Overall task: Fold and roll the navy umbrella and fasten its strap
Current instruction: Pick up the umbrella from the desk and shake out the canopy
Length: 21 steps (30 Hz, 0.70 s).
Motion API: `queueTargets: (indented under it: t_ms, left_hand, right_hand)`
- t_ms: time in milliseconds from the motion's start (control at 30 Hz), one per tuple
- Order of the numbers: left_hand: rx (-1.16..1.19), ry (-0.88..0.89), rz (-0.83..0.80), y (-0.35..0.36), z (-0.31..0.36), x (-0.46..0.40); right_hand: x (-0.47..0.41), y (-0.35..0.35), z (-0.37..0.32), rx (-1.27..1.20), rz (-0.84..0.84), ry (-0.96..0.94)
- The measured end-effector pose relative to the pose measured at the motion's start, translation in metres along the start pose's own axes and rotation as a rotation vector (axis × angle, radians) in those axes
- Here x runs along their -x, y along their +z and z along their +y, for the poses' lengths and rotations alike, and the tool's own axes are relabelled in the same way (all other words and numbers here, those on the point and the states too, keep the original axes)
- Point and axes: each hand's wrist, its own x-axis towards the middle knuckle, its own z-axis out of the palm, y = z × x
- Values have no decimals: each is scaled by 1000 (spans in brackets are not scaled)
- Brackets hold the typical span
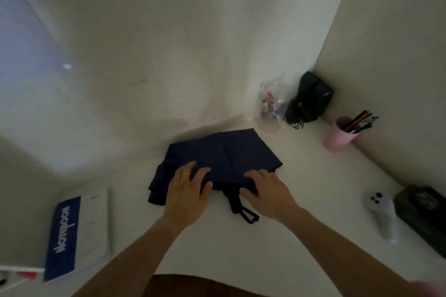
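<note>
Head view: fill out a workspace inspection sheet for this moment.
Surface: white table, dimly lit.
Job's things: navy umbrella spread flat, not rolled; black handle with wrist loop pointing toward the person.
Clutter: notebook at left; pink pencil cup, clear container, black pouch, white controller, dark case at right.
Hands: left hand and right hand flat on the canopy.
Cables: nothing seen.
Surroundings: white walls, corner behind.

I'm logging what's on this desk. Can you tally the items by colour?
Navy: 1, umbrella
Pink: 1, cup
Black: 2, pouch, case
Clear: 1, jar
White: 1, controller
Blue-and-white: 1, notebook
Total: 7
</note>
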Motion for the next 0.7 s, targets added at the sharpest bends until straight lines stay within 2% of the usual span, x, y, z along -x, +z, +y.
queueTargets:
  t_ms: [133,233,367,534,700]
  left_hand:
    - [-129,9,42,62,-13,3]
    - [-117,44,61,98,-28,10]
    - [-108,82,108,119,-37,10]
    - [-108,92,159,122,-40,10]
    - [-97,91,112,117,-35,12]
  right_hand:
    - [-23,69,14,-58,103,1]
    - [-29,116,24,-45,238,-60]
    - [-30,145,28,-10,384,-83]
    - [-28,147,27,-21,359,-76]
    - [-24,146,27,24,337,-83]
